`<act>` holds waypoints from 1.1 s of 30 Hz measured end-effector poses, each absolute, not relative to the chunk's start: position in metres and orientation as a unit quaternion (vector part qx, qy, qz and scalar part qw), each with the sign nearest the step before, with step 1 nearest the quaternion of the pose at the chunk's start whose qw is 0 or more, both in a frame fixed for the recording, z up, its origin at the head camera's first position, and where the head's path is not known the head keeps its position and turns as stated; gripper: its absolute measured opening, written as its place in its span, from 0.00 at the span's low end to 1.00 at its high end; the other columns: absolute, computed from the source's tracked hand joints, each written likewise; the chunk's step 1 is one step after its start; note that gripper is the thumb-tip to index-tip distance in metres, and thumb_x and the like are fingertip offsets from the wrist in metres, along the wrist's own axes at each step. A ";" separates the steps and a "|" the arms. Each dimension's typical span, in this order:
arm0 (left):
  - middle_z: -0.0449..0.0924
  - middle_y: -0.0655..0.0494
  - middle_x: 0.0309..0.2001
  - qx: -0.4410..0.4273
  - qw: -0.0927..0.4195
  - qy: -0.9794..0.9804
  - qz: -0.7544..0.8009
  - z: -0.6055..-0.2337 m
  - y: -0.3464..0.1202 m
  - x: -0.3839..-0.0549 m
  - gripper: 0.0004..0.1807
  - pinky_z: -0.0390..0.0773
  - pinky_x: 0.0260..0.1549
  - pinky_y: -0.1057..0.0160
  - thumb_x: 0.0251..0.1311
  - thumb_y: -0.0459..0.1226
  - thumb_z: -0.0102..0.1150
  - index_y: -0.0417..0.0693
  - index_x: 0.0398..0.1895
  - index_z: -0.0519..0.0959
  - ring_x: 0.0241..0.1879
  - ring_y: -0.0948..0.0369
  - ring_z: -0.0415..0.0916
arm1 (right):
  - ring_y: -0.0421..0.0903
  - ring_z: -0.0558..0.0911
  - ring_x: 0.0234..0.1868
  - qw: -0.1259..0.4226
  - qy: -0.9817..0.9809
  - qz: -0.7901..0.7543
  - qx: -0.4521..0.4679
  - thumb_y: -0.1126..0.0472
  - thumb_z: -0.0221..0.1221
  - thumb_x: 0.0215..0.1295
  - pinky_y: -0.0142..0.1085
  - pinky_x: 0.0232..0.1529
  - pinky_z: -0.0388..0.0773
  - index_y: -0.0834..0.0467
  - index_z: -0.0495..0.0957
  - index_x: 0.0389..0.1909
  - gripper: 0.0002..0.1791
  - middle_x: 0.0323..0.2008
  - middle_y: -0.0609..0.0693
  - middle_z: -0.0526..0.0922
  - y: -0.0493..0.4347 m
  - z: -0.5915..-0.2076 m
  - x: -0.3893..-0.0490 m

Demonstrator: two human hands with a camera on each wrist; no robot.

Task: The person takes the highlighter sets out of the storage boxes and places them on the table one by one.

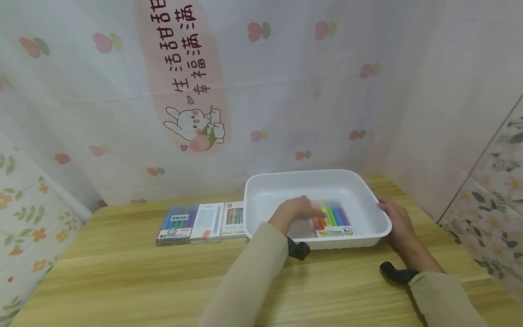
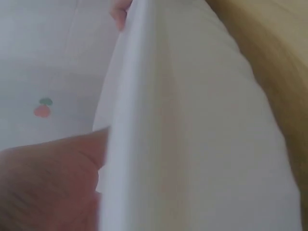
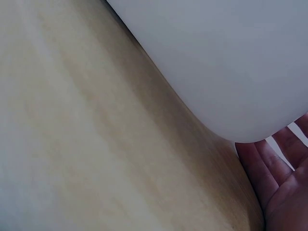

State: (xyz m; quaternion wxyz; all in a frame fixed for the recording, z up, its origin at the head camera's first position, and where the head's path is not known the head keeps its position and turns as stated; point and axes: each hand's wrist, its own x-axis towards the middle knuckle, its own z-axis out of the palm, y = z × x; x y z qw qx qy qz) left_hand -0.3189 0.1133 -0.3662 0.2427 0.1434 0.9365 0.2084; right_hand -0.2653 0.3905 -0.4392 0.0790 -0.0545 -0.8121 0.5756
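Observation:
A white plastic tray (image 1: 282, 179) with a rolled rim sits on the wooden table. Inside lies a clear pack of coloured pens (image 1: 336, 220), in rainbow order from red to purple, with a white label at its near end. My left hand (image 1: 297, 210) reaches over the near wall and holds the pack by its left side, one digit across the top; the tray wall hides most of that hand in the left wrist view. At the tray's right end, my right hand (image 1: 398, 222) grips the rim, with fingers (image 3: 276, 161) spread along the outer wall.
Left of the tray, side by side, lie a dark-edged pack of blue, green and purple pens (image 1: 177, 222), a pale flat box (image 1: 207, 222) and a white box with coloured sticks (image 1: 233, 221). A patterned curtain (image 1: 282, 91) hangs behind the table (image 1: 135, 272).

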 end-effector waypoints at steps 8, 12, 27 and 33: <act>0.55 0.52 0.80 0.107 0.299 0.904 0.286 -0.370 0.113 -0.331 0.60 0.67 0.72 0.54 0.53 0.63 0.67 0.50 0.82 0.47 0.73 0.54 0.64 | 0.16 0.71 0.45 0.069 -0.805 0.586 -0.062 0.48 0.33 0.82 0.17 0.43 0.77 0.62 0.54 0.78 0.33 0.77 0.68 0.55 0.388 -0.438 -0.266; 0.52 0.52 0.81 0.121 0.266 0.919 0.264 -0.380 0.118 -0.330 0.61 0.61 0.75 0.52 0.52 0.62 0.69 0.52 0.82 0.47 0.78 0.54 0.56 | 0.15 0.70 0.43 0.073 -0.813 0.574 -0.069 0.49 0.32 0.82 0.16 0.42 0.76 0.63 0.54 0.78 0.32 0.77 0.68 0.57 0.386 -0.437 -0.265; 0.70 0.50 0.69 0.085 0.201 0.941 0.259 -0.383 0.130 -0.322 0.56 0.69 0.70 0.54 0.47 0.54 0.78 0.45 0.75 0.56 0.66 0.54 0.70 | 0.18 0.70 0.49 0.079 -0.821 0.561 -0.069 0.48 0.32 0.81 0.14 0.44 0.73 0.63 0.56 0.77 0.33 0.76 0.67 0.58 0.389 -0.436 -0.265; 0.57 0.49 0.79 0.082 0.211 0.930 0.289 -0.380 0.131 -0.320 0.66 0.61 0.76 0.56 0.49 0.50 0.78 0.44 0.81 0.42 0.76 0.55 0.60 | 0.18 0.68 0.49 0.073 -0.833 0.543 -0.075 0.48 0.32 0.81 0.14 0.44 0.71 0.61 0.56 0.78 0.33 0.76 0.65 0.59 0.391 -0.438 -0.266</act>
